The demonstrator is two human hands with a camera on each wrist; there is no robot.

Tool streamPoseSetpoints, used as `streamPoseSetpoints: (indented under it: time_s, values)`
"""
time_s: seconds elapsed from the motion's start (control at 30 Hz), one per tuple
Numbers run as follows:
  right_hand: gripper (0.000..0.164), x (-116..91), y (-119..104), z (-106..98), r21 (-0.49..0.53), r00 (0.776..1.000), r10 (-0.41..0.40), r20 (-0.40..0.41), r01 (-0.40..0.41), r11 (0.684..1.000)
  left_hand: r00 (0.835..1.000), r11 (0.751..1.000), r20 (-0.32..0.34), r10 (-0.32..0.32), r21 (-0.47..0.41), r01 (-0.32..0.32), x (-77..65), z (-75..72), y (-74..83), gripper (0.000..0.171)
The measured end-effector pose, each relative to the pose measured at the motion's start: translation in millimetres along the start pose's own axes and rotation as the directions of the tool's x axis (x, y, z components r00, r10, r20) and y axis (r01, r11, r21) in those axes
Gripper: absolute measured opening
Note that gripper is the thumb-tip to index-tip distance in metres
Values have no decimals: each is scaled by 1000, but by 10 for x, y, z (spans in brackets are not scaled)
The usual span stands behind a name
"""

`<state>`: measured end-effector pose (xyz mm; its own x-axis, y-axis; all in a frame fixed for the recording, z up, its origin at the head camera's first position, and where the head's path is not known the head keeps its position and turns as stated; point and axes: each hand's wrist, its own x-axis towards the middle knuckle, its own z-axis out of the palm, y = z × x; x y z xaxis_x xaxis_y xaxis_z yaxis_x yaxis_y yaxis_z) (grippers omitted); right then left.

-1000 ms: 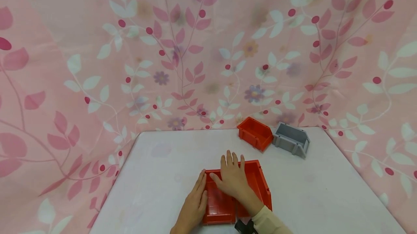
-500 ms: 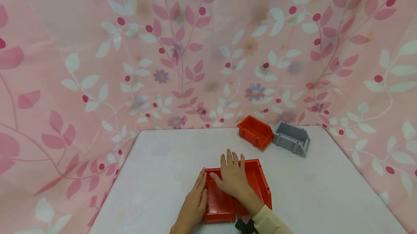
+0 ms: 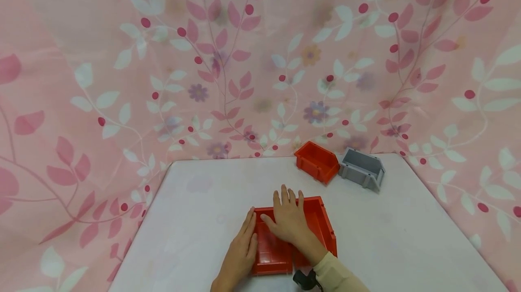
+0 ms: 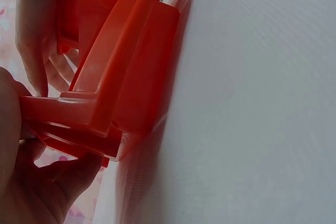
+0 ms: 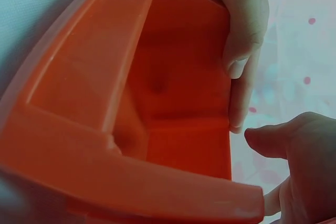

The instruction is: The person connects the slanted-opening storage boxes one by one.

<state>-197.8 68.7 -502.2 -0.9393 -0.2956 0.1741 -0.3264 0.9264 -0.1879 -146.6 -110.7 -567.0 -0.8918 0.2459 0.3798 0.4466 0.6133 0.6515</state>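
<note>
Red plastic is seen under both hands: a left red bin (image 3: 268,256) and a right red bin (image 3: 320,217) are set side by side at the near middle of a white table (image 3: 195,224). The outer wall of the left bin is touched by the left hand (image 3: 236,258), whose fingers are held straight and close together. Above the place where the two bins meet, the right hand (image 3: 292,224) is laid, its fingers fanned out past the far rim and its thumb held out over the left bin; nothing is seen to be pinched by it. How hard either hand is pressed cannot be told. A pale sleeve (image 3: 338,277) is worn on the right arm, and a black device (image 3: 304,280) is seen at that wrist. Toward the far right edge, a small red bin (image 3: 321,172) is placed just beside a grey bin (image 3: 360,176). Behind the table, a pink flowered cloth (image 3: 264,106) is hung.
</note>
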Motion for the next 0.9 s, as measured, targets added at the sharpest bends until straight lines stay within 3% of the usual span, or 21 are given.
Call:
streamPoseSetpoints:
  time_s: [0.23,0.9]
  values:
    - [87,19,10,41,-8,1000,-3,-10,3,1000,1000,999,-20,24,22,-24,13,-5,0,59]
    - [87,-24,35,172,-31,1000,-4,-10,4,1000,1000,1000,14,-17,-1,17,-9,3,-9,59]
